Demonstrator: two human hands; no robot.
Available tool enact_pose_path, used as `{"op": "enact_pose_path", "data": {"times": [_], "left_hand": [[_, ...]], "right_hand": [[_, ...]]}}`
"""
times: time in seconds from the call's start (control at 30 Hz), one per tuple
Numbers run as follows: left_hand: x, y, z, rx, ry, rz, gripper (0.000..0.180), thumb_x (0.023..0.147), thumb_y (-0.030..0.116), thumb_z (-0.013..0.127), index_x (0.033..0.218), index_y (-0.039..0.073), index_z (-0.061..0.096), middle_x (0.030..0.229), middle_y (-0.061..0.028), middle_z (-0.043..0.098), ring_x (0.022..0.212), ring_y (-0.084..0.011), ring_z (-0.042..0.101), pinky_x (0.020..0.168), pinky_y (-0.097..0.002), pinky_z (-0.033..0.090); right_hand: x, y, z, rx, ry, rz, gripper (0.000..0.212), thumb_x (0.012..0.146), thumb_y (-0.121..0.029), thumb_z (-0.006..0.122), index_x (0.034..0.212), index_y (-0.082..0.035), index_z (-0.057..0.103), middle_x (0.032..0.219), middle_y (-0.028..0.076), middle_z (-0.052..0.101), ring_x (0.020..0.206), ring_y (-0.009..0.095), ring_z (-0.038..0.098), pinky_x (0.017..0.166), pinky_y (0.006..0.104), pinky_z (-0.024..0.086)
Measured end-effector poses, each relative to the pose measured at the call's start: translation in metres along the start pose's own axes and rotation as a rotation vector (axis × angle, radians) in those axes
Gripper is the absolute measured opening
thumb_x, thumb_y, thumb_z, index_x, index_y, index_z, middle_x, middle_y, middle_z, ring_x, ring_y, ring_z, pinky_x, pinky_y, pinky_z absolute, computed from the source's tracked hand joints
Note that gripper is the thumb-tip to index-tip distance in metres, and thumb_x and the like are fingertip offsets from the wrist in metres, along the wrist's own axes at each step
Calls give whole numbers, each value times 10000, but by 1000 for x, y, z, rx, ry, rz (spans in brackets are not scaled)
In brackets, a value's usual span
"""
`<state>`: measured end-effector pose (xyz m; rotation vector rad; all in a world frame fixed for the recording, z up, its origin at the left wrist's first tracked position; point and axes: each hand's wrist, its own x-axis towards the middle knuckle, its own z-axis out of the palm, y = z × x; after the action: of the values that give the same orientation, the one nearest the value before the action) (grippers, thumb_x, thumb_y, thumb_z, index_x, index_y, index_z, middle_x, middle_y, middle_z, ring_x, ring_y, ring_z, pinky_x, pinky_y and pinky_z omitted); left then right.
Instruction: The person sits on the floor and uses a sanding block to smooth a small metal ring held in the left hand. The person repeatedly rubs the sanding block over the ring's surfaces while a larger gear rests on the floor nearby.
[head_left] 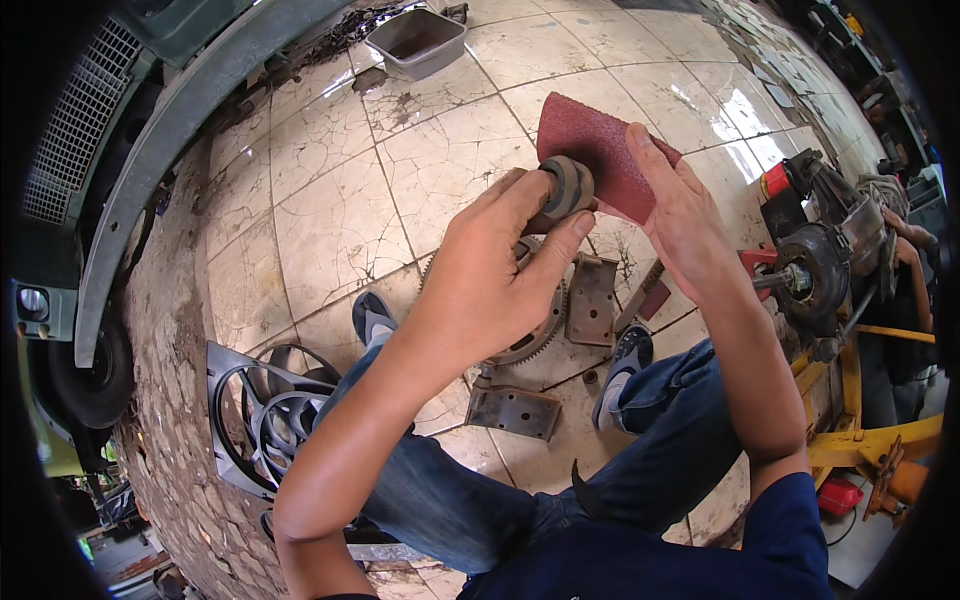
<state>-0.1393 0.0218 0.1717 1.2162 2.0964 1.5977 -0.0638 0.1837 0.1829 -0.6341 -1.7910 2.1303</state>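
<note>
My left hand (510,245) grips a dark grey, round, grooved metal part (568,187) between thumb and fingers. Its exact kind I cannot make out. My right hand (680,205) pinches a curved sheet of red sandpaper (600,150), thumb on its upper side. A dark smudge marks the sheet where it curves close behind the round part; whether the two touch I cannot tell. Below my hands, a toothed ring gear (545,345) lies on the floor, partly hidden by my left hand and wrist. Beside it are two metal brackets with holes, one upright (593,300) and one lower (513,412).
A grey plastic basin (418,45) stands on the tiles ahead. To the left lies a black fan shroud (235,420), near a vehicle's bumper (150,140). At right stand a large engine or gearbox assembly (820,240) and a yellow frame (870,445); another person's arm (910,250) reaches there.
</note>
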Motion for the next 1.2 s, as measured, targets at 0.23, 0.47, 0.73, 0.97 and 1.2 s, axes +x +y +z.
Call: {"op": "enact_pose_path", "data": {"times": [0.23, 0.47, 0.73, 0.97, 1.2], "left_hand": [[-1, -5, 2, -191, -46, 21, 229, 907, 120, 658, 1050, -48, 599, 951, -190, 598, 859, -319, 630, 791, -366, 495], [-2, -12, -6, 27, -23, 29, 188, 949, 115, 623, 1057, -37, 602, 985, -131, 608, 890, -222, 591, 801, -331, 475], [-8, -13, 6, 367, 95, 133, 226, 885, 148, 658, 1040, 2, 580, 970, -198, 591, 859, -435, 594, 750, -472, 480], [-5, -18, 9, 437, 80, 36, 186, 911, 181, 622, 1004, 24, 584, 949, -184, 602, 848, -415, 611, 736, -480, 489], [-2, -20, -3, 508, 38, -44, 247, 885, 201, 655, 1060, 41, 587, 1009, -200, 608, 881, -438, 607, 780, -478, 497]], "right_hand": [[-18, -3, 5, -372, -134, -309, 477, 1074, -335, 385, 1324, 31, 561, 1152, 106, 664, 1061, 139, 592, 991, 274, 418], [-21, 1, 8, -404, -206, -408, 410, 1067, -250, 414, 1365, 4, 537, 1259, 145, 640, 1144, 184, 596, 984, 301, 443], [-17, 14, 13, -448, -273, -342, 434, 1059, -277, 414, 1363, 13, 521, 1178, 224, 651, 1062, 315, 643, 915, 326, 484], [-11, 28, 10, -545, -221, -446, 460, 1063, -295, 391, 1375, 25, 504, 1123, 258, 657, 971, 295, 653, 881, 322, 479], [-10, 23, 9, -546, -270, -410, 453, 1055, -267, 411, 1403, 15, 477, 1305, 268, 582, 1244, 336, 565, 1053, 351, 410]]}}
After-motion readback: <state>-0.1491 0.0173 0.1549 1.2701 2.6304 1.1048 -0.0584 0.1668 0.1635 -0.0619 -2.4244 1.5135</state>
